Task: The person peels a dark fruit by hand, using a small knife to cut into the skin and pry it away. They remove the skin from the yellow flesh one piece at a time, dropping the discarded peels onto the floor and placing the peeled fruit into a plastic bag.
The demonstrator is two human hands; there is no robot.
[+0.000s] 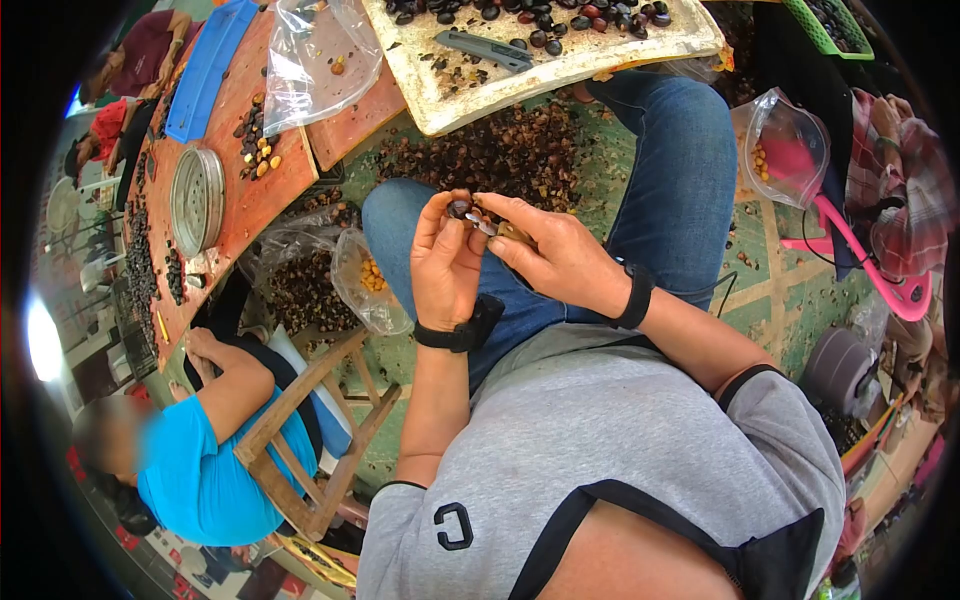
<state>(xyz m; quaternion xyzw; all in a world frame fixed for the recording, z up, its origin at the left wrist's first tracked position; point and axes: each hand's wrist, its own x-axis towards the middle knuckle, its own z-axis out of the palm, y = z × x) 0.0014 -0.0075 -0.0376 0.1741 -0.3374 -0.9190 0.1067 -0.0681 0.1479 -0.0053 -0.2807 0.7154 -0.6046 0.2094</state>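
Note:
In front of my knees, my left hand (447,262) pinches a dark brown chestnut (459,209) between thumb and fingers. My right hand (562,256) grips a small knife (482,223), its short metal blade against or very close to the nut. Most of the knife's handle is hidden by the fingers. Beyond my hands, a worn white foam board (440,100) carries many dark chestnuts (539,38) and a grey box cutter (484,49).
Shell scraps (490,150) cover the floor under the board. A plastic bag with yellow kernels (372,275) lies left of my knee. A wooden chair (318,440) and a person in a blue shirt (215,470) are at left. A pink dustpan (850,240) stands right.

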